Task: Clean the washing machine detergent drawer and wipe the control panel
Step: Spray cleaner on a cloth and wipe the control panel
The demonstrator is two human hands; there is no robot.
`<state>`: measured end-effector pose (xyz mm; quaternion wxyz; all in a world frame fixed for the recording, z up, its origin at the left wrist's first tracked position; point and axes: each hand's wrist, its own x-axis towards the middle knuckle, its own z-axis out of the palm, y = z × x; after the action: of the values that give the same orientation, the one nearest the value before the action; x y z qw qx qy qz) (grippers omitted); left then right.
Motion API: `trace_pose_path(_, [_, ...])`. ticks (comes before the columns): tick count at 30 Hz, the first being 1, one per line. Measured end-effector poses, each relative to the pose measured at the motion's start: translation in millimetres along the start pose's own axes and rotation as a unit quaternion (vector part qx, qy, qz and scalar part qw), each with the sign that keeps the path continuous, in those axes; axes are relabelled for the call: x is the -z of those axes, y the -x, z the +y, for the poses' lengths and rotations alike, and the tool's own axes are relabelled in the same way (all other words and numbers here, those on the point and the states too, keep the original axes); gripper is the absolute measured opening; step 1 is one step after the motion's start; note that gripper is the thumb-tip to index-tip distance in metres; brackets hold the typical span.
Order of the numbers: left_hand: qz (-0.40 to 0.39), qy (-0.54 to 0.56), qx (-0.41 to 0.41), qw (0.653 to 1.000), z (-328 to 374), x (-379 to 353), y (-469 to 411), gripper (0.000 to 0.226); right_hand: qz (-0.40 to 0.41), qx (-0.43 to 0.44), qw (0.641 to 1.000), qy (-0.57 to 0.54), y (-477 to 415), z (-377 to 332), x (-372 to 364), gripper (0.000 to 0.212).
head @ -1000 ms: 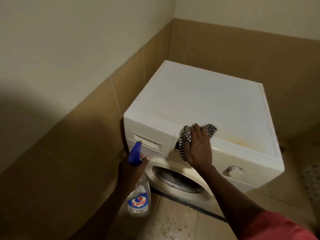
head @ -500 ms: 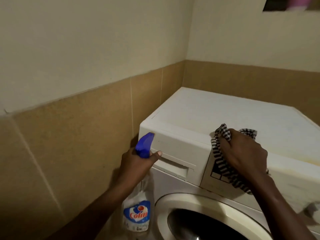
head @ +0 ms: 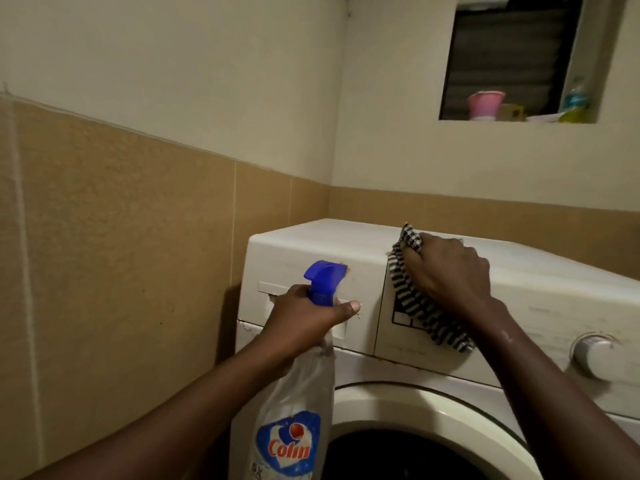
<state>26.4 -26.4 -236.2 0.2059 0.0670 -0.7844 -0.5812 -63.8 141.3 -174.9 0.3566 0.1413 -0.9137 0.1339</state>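
At centre frame, the right hand's fingers (head: 446,249) curl over a bunched black-and-white checked cloth (head: 414,311) and grip it. They press it against the left end of the control panel (head: 540,317), at the edge where the front meets the lid. The cloth's loose end hangs down the panel below the right hand (head: 450,275).

Left of it, the left hand's fingers are wrapped round the neck of a spray bottle (head: 294,420). The thumb (head: 349,308) reaches out to the right, just under the blue trigger head (head: 323,277). The bottle's clear body hangs towards the bottom edge of the frame, showing a blue "Colin" label. The left hand (head: 301,320) sits in front of the detergent drawer (head: 365,271). The drawer is shut, flush with the front of the washing machine (head: 332,239), and takes up the machine's upper left corner. Whether the hand touches the drawer's handle recess cannot be told.

Further right on the control panel is a round dial (head: 594,353). Below, at lower centre, the pale ring of the door (head: 433,407) curves round a dark opening.

Tan tiles (head: 121,237) cover the lower wall at left and behind the machine, with cream paint above. At upper right, a window niche (head: 512,121) holds a pink cup (head: 485,103) and a blurred bottle (head: 575,98).
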Motion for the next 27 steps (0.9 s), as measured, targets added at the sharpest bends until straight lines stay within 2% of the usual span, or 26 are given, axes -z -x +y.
trace_pose_path(4, [-0.009,0.003,0.027,1.000,-4,-10,6,0.029,0.134,0.013,0.990,-0.032,13,4,-19,0.022])
trace_pose_path(8, [-0.048,-0.024,0.064,0.997,-26,-1,18,0.047,0.189,0.037,0.979,-0.067,18,3,-31,0.032])
trace_pose_path(11, [-0.030,-0.037,0.082,0.995,-42,14,24,0.042,0.191,0.068,0.976,-0.084,33,-6,-43,0.053])
trace_pose_path(15, [0.066,0.025,0.106,0.992,-50,56,12,0.038,0.200,0.105,0.972,-0.061,47,-19,-59,0.065])
trace_pose_path(19, [0.076,-0.028,0.086,0.993,-45,82,2,0.029,0.194,0.107,0.973,-0.064,40,-34,-60,0.065])
trace_pose_path(21, [0.086,-0.038,0.071,0.993,-46,84,0,0.033,0.183,0.126,0.973,-0.060,33,-43,-60,0.062])
trace_pose_path(27, [0.092,0.018,0.068,0.993,-50,86,2,0.043,0.156,0.248,0.956,-0.033,19,-91,-82,0.051])
